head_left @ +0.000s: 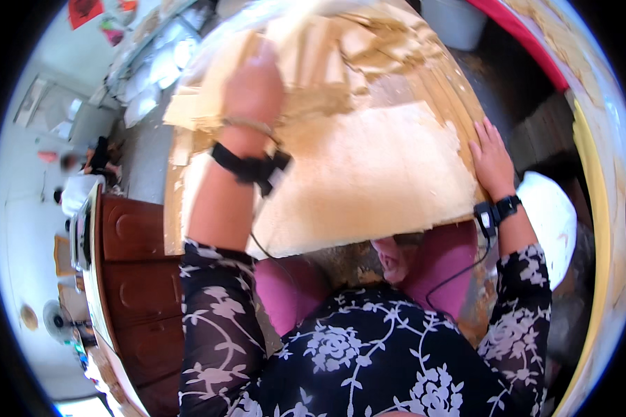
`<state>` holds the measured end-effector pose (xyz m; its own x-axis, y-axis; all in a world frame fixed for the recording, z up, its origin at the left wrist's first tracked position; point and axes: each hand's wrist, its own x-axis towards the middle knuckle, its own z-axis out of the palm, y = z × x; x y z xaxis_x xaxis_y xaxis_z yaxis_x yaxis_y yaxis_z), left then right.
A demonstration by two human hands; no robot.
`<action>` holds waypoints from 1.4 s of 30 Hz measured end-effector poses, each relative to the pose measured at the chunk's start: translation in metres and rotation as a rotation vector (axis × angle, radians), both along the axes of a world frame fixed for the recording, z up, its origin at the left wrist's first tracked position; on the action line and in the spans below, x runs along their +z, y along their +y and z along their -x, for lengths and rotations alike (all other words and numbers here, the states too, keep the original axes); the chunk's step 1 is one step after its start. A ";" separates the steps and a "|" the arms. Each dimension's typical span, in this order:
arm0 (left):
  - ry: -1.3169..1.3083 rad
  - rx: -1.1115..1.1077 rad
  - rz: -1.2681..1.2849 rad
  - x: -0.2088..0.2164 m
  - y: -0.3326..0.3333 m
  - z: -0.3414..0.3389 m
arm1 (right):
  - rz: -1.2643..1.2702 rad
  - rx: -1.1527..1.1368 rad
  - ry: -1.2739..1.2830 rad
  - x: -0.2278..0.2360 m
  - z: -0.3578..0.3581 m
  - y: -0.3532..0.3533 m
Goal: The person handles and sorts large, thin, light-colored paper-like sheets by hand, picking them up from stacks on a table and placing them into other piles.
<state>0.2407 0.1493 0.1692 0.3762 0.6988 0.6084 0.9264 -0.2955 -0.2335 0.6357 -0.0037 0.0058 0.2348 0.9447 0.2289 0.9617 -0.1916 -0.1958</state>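
Observation:
A large pale tan sheet (pixel 368 181), paper-like with a ragged right edge, lies flat across the near part of the work table (pixel 435 90). Over the far left of the table, by a pile of brown paper pieces (pixel 313 55), is my left hand (pixel 254 87). Motion smears its fingers, so whether it grips a piece cannot be made out. My right hand (pixel 494 160) rests on the table's right edge beside the sheet, its fingers stretched out and holding nothing. Crumpled brown paper (pixel 386 52) lies at the far side.
Dark red-brown wooden cabinets (pixel 142 292) stand to the left, with a fan (pixel 55 320) beyond. A white rounded object (pixel 546 222) is beside my right wrist. A pale bucket (pixel 455 24) stands past the table's far right. Cables hang from both wrist straps. People sit in the left background.

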 end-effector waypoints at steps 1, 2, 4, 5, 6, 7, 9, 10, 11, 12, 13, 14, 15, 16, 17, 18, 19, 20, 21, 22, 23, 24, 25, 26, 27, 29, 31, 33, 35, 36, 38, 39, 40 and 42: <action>0.063 0.152 -0.013 -0.001 0.028 0.009 | -0.004 0.028 0.006 -0.003 0.003 0.000; 0.120 0.242 -0.030 -0.006 0.052 0.021 | -0.033 0.054 0.007 -0.005 0.006 0.000; 0.052 0.460 0.177 -0.023 0.107 0.047 | -0.083 0.099 0.009 -0.007 0.013 0.008; 0.144 0.385 0.449 -0.025 0.101 0.030 | -0.092 0.092 0.002 -0.012 0.007 0.008; 0.172 0.312 0.669 -0.049 0.138 0.052 | -0.072 0.087 0.000 -0.013 0.009 0.010; 0.124 0.311 0.655 -0.055 0.135 0.043 | -0.098 0.075 -0.020 -0.013 0.007 0.007; 0.054 0.326 0.654 -0.045 0.122 0.036 | -0.113 0.078 -0.034 -0.015 0.003 0.003; 0.119 0.310 0.546 -0.038 0.107 0.036 | -0.130 0.094 -0.035 -0.016 0.003 0.007; 0.206 0.141 0.251 -0.041 0.089 0.044 | -0.147 0.121 -0.035 -0.017 0.007 0.010; 0.167 0.009 0.213 -0.040 0.057 0.032 | -0.144 0.136 -0.029 -0.017 0.008 0.009; 0.112 -0.171 0.177 -0.042 0.021 -0.011 | -0.123 0.067 -0.038 -0.016 -0.006 0.001; 0.033 -0.065 0.602 -0.026 -0.042 -0.058 | -0.108 0.011 -0.038 -0.017 -0.019 -0.008; -0.049 -0.310 0.540 -0.059 -0.072 -0.042 | -0.124 0.035 -0.025 -0.015 -0.015 -0.004; -0.089 -0.313 0.676 -0.061 -0.127 -0.055 | -0.128 0.072 -0.016 -0.019 -0.013 0.001; -0.193 -0.554 0.566 -0.084 -0.163 -0.051 | -0.130 0.082 -0.011 -0.023 -0.007 0.008; -0.038 -0.487 0.550 -0.104 -0.189 -0.053 | -0.125 0.086 -0.010 -0.024 -0.002 0.014; -0.029 -0.434 0.579 -0.109 -0.207 -0.053 | -0.124 0.095 0.011 -0.025 -0.005 0.015; -0.034 -0.403 0.574 -0.115 -0.212 -0.048 | -0.109 0.102 0.047 -0.023 -0.005 0.018; -0.042 -0.414 0.584 -0.122 -0.214 -0.046 | -0.097 0.104 0.060 -0.023 -0.006 0.019; -0.047 -0.430 0.592 -0.127 -0.213 -0.044 | -0.086 0.102 0.074 -0.022 -0.008 0.020; -0.104 -0.484 0.501 -0.131 -0.209 -0.040 | -0.090 0.116 0.067 -0.026 -0.012 0.023; -0.114 -0.489 0.499 -0.132 -0.202 -0.039 | -0.123 0.154 0.070 -0.027 -0.016 0.023; -0.142 -0.473 0.578 -0.132 -0.196 -0.035 | -0.156 0.190 0.072 -0.027 -0.021 0.023; -0.168 -0.460 0.657 -0.131 -0.190 -0.035 | -0.157 0.183 0.060 -0.026 -0.029 0.016; -0.230 -0.452 0.553 -0.131 -0.186 -0.033 | -0.217 0.155 0.308 -0.011 -0.014 0.003; -0.312 -0.440 0.533 -0.127 -0.184 -0.028 | -0.293 0.115 0.727 0.021 0.018 -0.035; -0.392 -0.439 0.522 -0.125 -0.188 -0.026 | -0.144 0.140 1.099 0.037 0.052 -0.085; -0.591 -0.442 0.534 -0.123 -0.193 -0.030 | 0.078 0.082 1.360 0.028 0.078 -0.123; -0.555 -0.444 0.489 -0.130 -0.192 -0.033 | 0.150 -0.008 1.417 0.008 0.087 -0.141; -0.508 -0.444 0.442 -0.134 -0.193 -0.034 | 0.247 -0.031 1.556 0.000 0.085 -0.145; -0.382 -0.518 0.376 -0.143 -0.198 -0.034 | 0.359 -0.047 1.688 -0.010 0.091 -0.147; -0.255 -0.610 0.312 -0.147 -0.199 -0.036 | 0.329 0.052 1.873 -0.006 0.107 -0.147; -0.260 -0.608 0.310 -0.153 -0.202 -0.037 | 0.295 0.155 2.055 -0.004 0.115 -0.147; -0.023 -0.666 0.368 -0.160 -0.211 -0.039 | 0.166 0.183 2.073 -0.005 0.122 -0.143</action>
<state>0.2793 -0.0622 0.0094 0.7793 0.4880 0.3932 0.5287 -0.8488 0.0057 0.5142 -0.1465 0.0004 -0.1022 0.9606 -0.2585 -0.5959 -0.2672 -0.7573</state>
